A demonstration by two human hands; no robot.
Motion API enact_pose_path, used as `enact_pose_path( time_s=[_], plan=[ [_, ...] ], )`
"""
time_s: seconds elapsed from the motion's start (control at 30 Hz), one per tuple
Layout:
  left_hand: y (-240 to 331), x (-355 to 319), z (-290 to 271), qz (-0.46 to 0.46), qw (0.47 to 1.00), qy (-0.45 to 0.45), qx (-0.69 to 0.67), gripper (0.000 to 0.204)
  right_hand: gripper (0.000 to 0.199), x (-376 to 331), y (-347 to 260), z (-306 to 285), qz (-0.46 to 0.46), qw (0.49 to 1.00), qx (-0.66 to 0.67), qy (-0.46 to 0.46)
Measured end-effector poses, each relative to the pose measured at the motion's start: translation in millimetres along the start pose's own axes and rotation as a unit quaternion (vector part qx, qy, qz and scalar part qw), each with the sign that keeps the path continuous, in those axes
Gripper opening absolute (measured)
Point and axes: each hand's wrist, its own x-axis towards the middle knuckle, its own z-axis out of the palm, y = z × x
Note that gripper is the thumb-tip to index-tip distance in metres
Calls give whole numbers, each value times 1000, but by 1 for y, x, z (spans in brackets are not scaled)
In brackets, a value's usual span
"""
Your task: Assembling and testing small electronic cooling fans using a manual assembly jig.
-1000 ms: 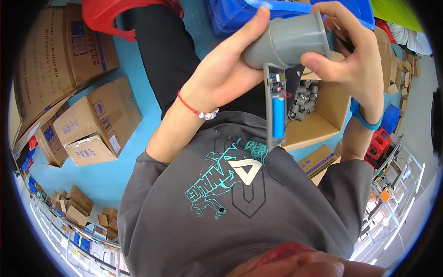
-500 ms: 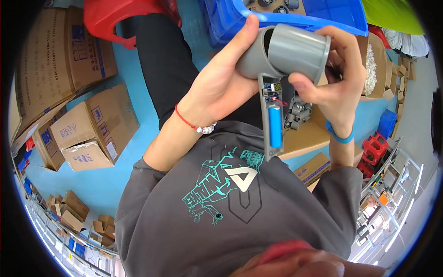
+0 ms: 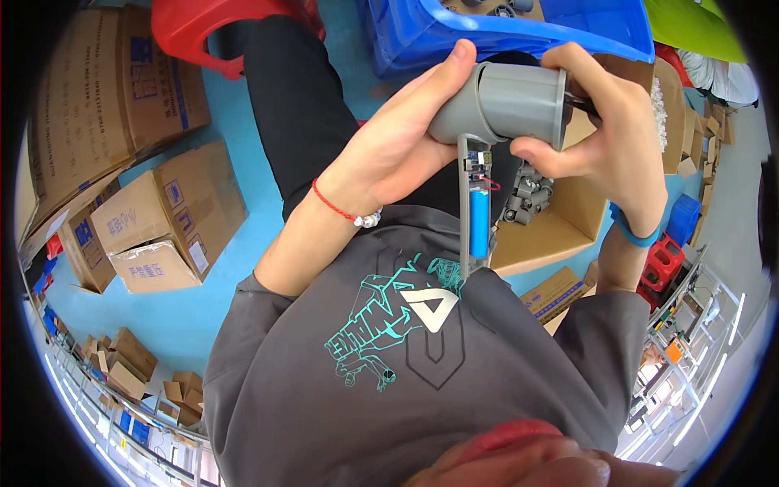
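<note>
I hold a grey plastic device housing (image 3: 507,105), a cylinder with an open handle that hangs down from it. Inside the handle sit a blue battery cell (image 3: 479,223) and a small circuit board with red wire. My left hand (image 3: 398,146) wraps the rear of the cylinder, thumb along its top. My right hand (image 3: 604,138) grips the front rim, fingers curled over the open end. Both hands are raised above my lap.
A blue plastic crate (image 3: 503,32) stands ahead of my knees. An open cardboard box (image 3: 552,227) with several small grey parts (image 3: 527,199) lies under my right hand. Brown cartons (image 3: 154,219) are stacked at left on the blue floor. A red stool (image 3: 203,24) stands at upper left.
The housing has stayed in both hands while it shifted slightly left and tilted. My right hand moved round the front rim.
</note>
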Motion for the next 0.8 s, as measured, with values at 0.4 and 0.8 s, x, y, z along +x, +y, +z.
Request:
enact_pose_path(
  time_s=[0.4,0.8],
  plan=[
    [-10,-1,-5,47,974,94,200,50,61,-7,2,6,-78,997,-9,-3],
    [4,5,-12,40,940,-137,309,46,61,-1,13,0,-6,953,283,-110]
  ],
)
